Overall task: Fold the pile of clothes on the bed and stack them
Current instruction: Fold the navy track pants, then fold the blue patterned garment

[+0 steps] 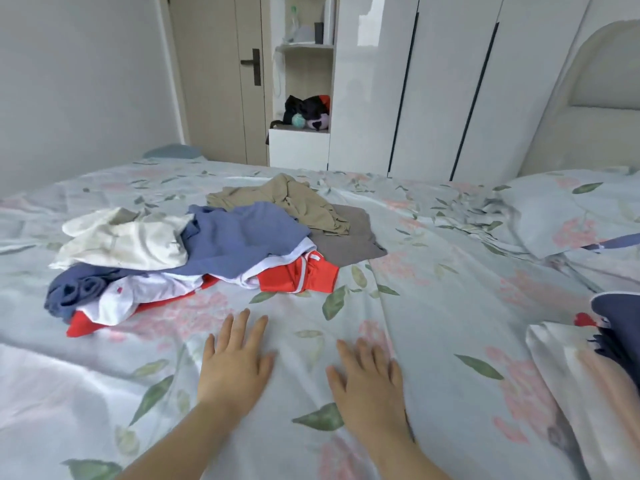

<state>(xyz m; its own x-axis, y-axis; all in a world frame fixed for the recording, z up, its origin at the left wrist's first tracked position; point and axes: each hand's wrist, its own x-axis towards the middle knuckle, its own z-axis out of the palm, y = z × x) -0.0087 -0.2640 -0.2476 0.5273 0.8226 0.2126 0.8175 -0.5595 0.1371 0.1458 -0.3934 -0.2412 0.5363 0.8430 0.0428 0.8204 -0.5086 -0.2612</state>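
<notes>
A loose pile of clothes lies in the middle of the bed (450, 306), which has a floral sheet. In the pile are a cream garment (121, 239), a blue shirt (239, 237), a khaki garment (294, 199), a flat grey piece (349, 244), a red and white garment (301, 273) and a dark blue bundle (74, 289). My left hand (235, 362) and my right hand (367, 379) lie flat on the sheet in front of the pile, fingers straight, holding nothing.
A pillow (568, 216) lies at the right, with a headboard (588, 98) behind it. A dark blue item (620, 317) rests on bedding at the right edge. White wardrobes (433, 81), a door (221, 74) and a shelf niche (304, 112) stand beyond the bed.
</notes>
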